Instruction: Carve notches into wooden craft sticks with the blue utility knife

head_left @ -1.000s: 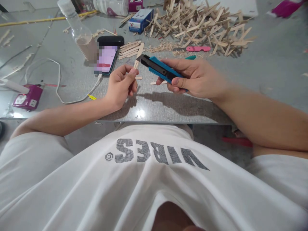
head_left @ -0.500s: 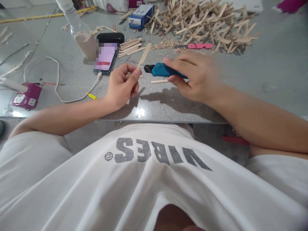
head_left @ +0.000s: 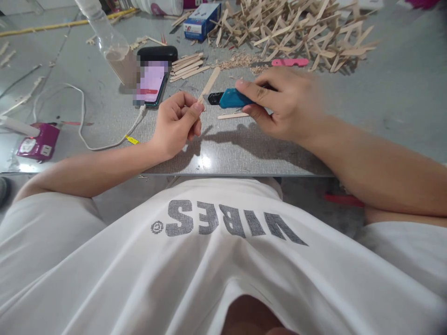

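Note:
My left hand pinches a flat wooden craft stick near its lower end, and the stick slants up to the right. In my right hand is a blue utility knife, its black tip pointing left at the stick just above my left thumb. The blade is too thin to make out, so I cannot tell whether it touches the wood. Beneath the knife, another craft stick lies on the table, partly hidden by my right fingers.
Beyond my hands lie a small stack of craft sticks, wood shavings, a pink-handled blade and a large heap of joined sticks. A phone, a bottle and a blue box stand left of them.
The craft stick's upper end has dipped slightly, and the knife has shifted a little to the left. Both hands keep their grips.

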The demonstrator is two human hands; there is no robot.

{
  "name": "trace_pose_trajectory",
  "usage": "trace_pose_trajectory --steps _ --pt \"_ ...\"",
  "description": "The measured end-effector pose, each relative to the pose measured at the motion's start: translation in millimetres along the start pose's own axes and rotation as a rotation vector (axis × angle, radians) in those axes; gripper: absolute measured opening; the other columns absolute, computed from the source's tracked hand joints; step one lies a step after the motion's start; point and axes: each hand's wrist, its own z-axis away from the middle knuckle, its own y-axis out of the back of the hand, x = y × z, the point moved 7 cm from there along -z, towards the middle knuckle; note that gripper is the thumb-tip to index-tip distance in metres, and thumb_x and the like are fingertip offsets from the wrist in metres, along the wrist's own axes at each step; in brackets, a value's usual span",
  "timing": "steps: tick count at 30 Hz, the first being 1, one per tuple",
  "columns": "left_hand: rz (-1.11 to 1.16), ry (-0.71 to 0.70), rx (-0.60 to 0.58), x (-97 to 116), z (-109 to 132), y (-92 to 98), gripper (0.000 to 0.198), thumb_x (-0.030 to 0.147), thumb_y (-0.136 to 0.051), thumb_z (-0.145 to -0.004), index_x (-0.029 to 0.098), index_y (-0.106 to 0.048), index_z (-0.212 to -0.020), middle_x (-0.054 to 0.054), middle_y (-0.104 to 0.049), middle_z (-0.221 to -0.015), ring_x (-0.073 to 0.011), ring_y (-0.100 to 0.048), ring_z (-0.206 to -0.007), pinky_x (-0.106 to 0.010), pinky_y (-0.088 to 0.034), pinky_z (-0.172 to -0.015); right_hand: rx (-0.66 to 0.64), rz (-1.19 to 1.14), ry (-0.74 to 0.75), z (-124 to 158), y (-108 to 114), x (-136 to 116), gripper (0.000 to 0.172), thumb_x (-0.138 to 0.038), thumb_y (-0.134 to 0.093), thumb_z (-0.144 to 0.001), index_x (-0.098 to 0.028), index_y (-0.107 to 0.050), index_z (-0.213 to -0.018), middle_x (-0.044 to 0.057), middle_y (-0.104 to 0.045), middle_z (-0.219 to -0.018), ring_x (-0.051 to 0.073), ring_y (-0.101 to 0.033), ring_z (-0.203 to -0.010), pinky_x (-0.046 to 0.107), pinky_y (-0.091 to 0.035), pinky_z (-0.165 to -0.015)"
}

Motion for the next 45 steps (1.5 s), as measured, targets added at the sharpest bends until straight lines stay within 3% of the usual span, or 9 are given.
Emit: trace_pose_trajectory --steps 3,6,9,15,25,28,34,40,45 --pt "0.034 0.026 -0.025 -3 -1 0.9 0.032 0.031 -0.077 -0.107 0.027 -0.059 -0.080 0.008 -0.058 -0.050 -0.0063 -0.040 -0.038 -0.028 -0.032 -0.040 -0.039 0.237 0.011 -5 8 4 0.056 -0.068 -0.048 -0.116 -0.033 -0.074 -0.151 0.011 -0.077 -0.132 0.024 -0.071 -0.113 0.040 -0.057 -0.100" --pt "0.042 0.053 -0.018 -1 1 1.2 0.029 0.021 -0.070 -0.108 0.025 -0.060 -0.080 0.009 -0.056 -0.049 -0.0065 -0.040 -0.035 -0.026 -0.032 -0.038 0.229 0.377 -0.008 -8 36 19 0.069 -0.066 -0.033 -0.118 -0.023 -0.070 -0.158 0.016 -0.077 -0.114 0.026 -0.073 -0.097 0.044 -0.056 -0.086" --pt "0.046 0.071 0.021 6 5 0.6 0.030 0.010 -0.063 -0.107 0.023 -0.061 -0.080 0.008 -0.057 -0.047 -0.0076 -0.043 -0.034 -0.024 -0.031 -0.036 0.321 0.344 0.066 -6 44 27 0.065 -0.060 -0.037 -0.119 -0.020 -0.069 -0.158 0.018 -0.076 -0.117 0.029 -0.075 -0.106 0.044 -0.056 -0.088" --pt "-0.033 0.094 0.072 10 6 -0.4 0.033 0.011 -0.065 -0.108 0.024 -0.058 -0.079 0.009 -0.058 -0.046 -0.0067 -0.042 -0.033 -0.021 -0.031 -0.037 0.158 0.244 0.274 3 13 -3 0.061 -0.063 -0.041 -0.117 -0.032 -0.066 -0.162 0.013 -0.079 -0.123 0.025 -0.076 -0.104 0.041 -0.058 -0.086" --pt "-0.068 0.028 0.075 10 6 1.3 0.031 0.012 -0.067 -0.108 0.024 -0.056 -0.081 0.010 -0.057 -0.048 -0.0066 -0.042 -0.033 -0.021 -0.033 -0.038 -0.013 0.294 0.131 4 2 -17 0.063 -0.061 -0.032 -0.118 -0.032 -0.066 -0.163 0.013 -0.079 -0.130 0.029 -0.075 -0.113 0.046 -0.059 -0.092" --pt "-0.081 0.022 0.071 12 6 1.3 0.033 0.013 -0.069 -0.108 0.023 -0.055 -0.080 0.010 -0.058 -0.048 -0.0058 -0.042 -0.033 -0.020 -0.033 -0.038 0.016 0.336 0.145 3 4 -15 0.063 -0.063 -0.034 -0.117 -0.033 -0.066 -0.163 0.013 -0.079 -0.127 0.029 -0.075 -0.108 0.046 -0.058 -0.089" --pt "-0.056 0.086 0.081 15 9 -0.7 0.035 0.006 -0.063 -0.108 0.023 -0.058 -0.078 0.009 -0.059 -0.047 -0.0069 -0.045 -0.033 -0.020 -0.034 -0.036 0.275 0.379 0.144 -1 26 1 0.064 -0.057 -0.038 -0.119 -0.020 -0.071 -0.159 0.017 -0.078 -0.112 0.030 -0.075 -0.094 0.044 -0.051 -0.073" --pt "-0.046 0.099 0.126 17 7 0.5 0.038 0.006 -0.064 -0.109 0.024 -0.057 -0.075 0.009 -0.057 -0.045 -0.0063 -0.043 -0.033 -0.020 -0.032 -0.037 0.106 0.329 0.066 -1 17 -5 0.068 -0.069 -0.031 -0.118 -0.031 -0.069 -0.160 0.013 -0.079 -0.125 0.029 -0.076 -0.107 0.047 -0.059 -0.089" --pt "-0.044 0.073 0.174 15 4 5.2 0.037 0.005 -0.063 -0.107 0.023 -0.058 -0.075 0.010 -0.054 -0.044 -0.0063 -0.042 -0.032 -0.020 -0.031 -0.038 0.041 0.279 -0.050 -2 13 -2 0.078 -0.079 -0.029 -0.112 -0.030 -0.071 -0.156 0.016 -0.079 -0.128 0.034 -0.076 -0.116 0.052 -0.059 -0.099"
